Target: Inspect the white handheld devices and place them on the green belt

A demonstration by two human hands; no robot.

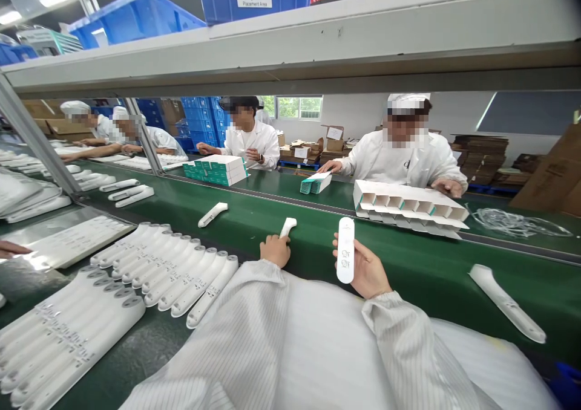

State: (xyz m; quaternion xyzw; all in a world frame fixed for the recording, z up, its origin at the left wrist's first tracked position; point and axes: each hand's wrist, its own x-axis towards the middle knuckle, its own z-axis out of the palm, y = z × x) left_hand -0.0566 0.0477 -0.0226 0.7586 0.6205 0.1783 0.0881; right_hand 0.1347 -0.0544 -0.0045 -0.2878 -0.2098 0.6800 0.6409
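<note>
My right hand holds up a white infrared thermometer, its long flat face with dark markings turned toward me and its rounded end upward. To its left, my left hand has its fingers closed around the lower part of another white thermometer, whose angled head sticks out above the fingers over the green belt. A loose thermometer lies farther left on the belt. One more thermometer rests on the belt at the right.
Rows of white thermometers lie at the left, with more stacked nearer. Opposite, a co-worker handles white cartons. Green-and-white boxes stand beyond the belt. Overhead runs a shelf bearing blue bins.
</note>
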